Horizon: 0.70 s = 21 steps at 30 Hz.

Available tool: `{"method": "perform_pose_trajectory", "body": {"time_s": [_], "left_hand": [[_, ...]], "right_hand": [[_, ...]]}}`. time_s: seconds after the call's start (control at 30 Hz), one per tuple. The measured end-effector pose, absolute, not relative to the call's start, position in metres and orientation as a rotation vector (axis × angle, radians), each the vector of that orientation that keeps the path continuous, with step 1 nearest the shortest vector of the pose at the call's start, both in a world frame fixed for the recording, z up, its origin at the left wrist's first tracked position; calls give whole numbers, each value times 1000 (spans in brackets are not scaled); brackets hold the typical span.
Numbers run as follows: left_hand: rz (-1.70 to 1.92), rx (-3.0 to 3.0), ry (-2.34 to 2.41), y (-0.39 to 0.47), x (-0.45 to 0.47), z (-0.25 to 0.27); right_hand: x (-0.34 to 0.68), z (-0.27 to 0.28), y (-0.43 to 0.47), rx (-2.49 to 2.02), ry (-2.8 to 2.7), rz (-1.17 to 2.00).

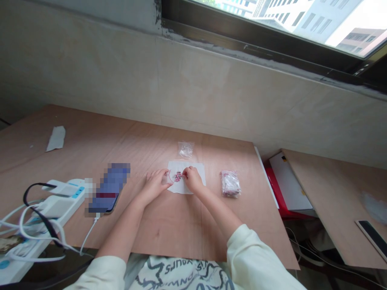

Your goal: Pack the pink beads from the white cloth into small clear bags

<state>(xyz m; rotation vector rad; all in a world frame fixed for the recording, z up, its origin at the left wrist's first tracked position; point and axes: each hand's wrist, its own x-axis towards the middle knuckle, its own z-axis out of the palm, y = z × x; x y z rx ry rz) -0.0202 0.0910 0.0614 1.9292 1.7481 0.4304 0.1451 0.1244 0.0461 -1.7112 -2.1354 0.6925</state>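
My left hand (155,182) rests at the left edge of a white sheet of paper (198,170). Between its thumb and fingers is a small clear plastic bag (169,176) with a red line along its edge. Just right of the bag lies a cluster of tiny dark pink and black pieces (177,176), too small to make out clearly. Over the paper's right part, my right hand (192,179) has its fingertips pinched together beside the cluster; what they hold is hidden.
A clear packet (186,149) lies beyond the paper, and a thicker stack of clear bags (230,183) to its right. At left are a phone (110,187) on a cable, a power strip (65,201) with tangled cords, and a torn paper scrap (56,138). A wall bounds the table's back.
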Motion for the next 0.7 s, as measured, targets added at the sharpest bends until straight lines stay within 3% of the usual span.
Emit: {"method": "perform_pose_trajectory", "body": {"time_s": [0.27, 0.7], "left_hand": [[422, 1945, 1769, 87, -15, 62], [453, 1942, 1783, 95, -29, 62]], "right_hand": [[129, 71, 111, -1459, -1946, 817], [114, 51, 133, -1919, -2094, 640]]}}
